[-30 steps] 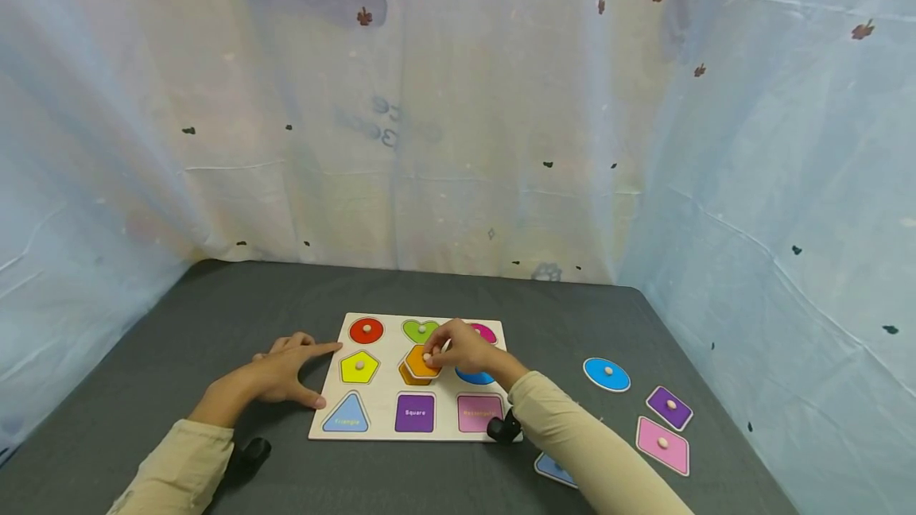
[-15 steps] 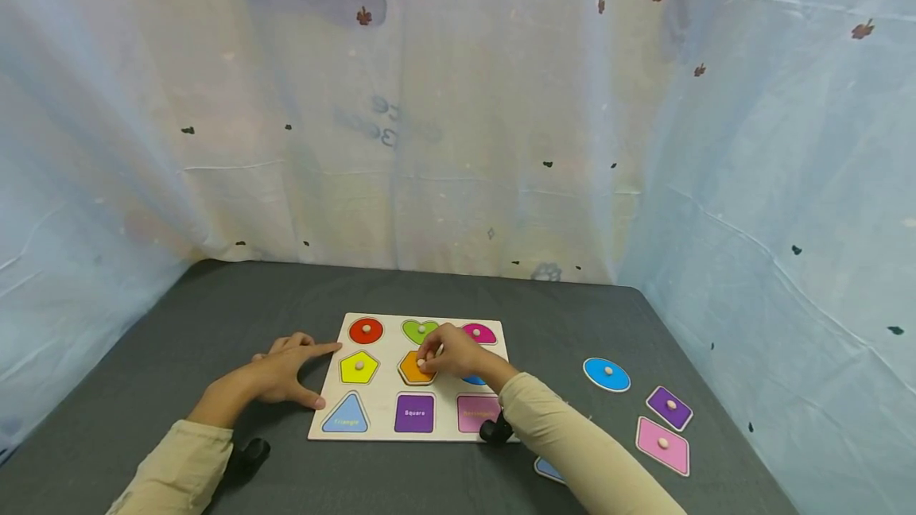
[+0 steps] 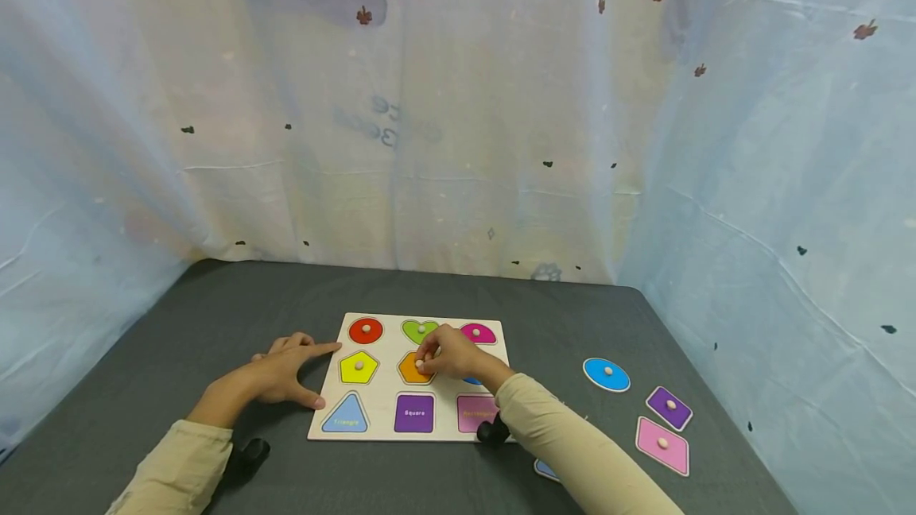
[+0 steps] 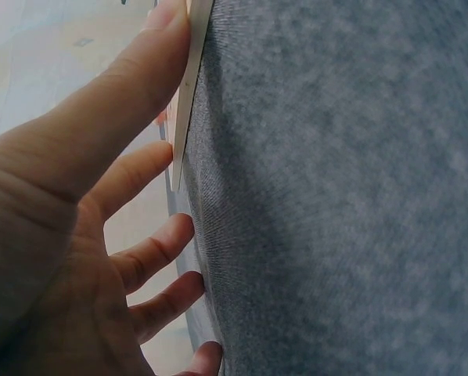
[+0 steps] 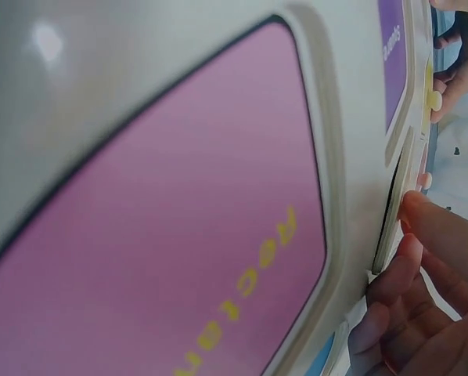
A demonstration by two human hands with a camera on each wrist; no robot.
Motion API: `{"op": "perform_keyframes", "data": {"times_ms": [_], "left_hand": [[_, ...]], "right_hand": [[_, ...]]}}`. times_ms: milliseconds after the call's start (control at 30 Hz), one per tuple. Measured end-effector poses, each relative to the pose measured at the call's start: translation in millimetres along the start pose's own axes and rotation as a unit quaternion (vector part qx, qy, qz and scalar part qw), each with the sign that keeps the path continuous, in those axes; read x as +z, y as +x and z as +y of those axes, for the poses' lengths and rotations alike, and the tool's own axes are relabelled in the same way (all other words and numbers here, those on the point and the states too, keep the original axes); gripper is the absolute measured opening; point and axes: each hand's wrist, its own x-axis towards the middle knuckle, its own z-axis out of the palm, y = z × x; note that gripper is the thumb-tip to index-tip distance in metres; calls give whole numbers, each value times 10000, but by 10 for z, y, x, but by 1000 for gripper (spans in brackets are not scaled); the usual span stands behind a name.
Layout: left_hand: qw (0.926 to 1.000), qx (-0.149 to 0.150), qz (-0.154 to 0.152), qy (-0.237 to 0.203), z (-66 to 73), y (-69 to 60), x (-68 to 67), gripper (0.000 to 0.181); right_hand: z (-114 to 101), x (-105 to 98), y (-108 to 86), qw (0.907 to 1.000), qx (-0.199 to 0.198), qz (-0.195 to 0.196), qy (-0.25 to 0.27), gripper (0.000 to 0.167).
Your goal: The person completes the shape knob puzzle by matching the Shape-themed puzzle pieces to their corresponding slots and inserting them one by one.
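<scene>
A pale wooden shape puzzle board (image 3: 382,420) lies on the dark table. My right hand (image 3: 458,354) pinches the small knob of the orange hexagon piece (image 3: 407,369) over the hexagon recess in the board's middle. In the right wrist view the hexagon piece (image 5: 396,207) sits slightly tilted, one edge raised, with thumb and fingers at its knob. My left hand (image 3: 282,372) touches the board's left edge with thumb and index fingertip, its fingers spread. The left wrist view shows the thumb (image 4: 132,86) against the board's side.
Red circle (image 3: 366,331), yellow pentagon (image 3: 351,370), green heart (image 3: 411,329) and magenta semicircle (image 3: 487,334) pieces sit in the board. Right of it lie a blue oval (image 3: 596,372), a purple piece (image 3: 661,402), a pink piece (image 3: 673,455) and a partly hidden blue piece (image 3: 545,470).
My right hand has moved slightly left and down, bringing the orange hexagon piece from offset above its recess to lined up over it. The left hand has stayed in place.
</scene>
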Motion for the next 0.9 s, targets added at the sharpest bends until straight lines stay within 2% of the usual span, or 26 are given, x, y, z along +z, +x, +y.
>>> {"op": "perform_keyframes", "data": {"times_ms": [600,900], "left_hand": [[10000,44,-1,4,23,-21,-17,101],[10000,13,-22,-10,8,-20,0,102]], "right_hand": [[-23,16,-14,9999,162,-8,51,4],[-73,-10,-16,9993,256,-253,58,6]]}}
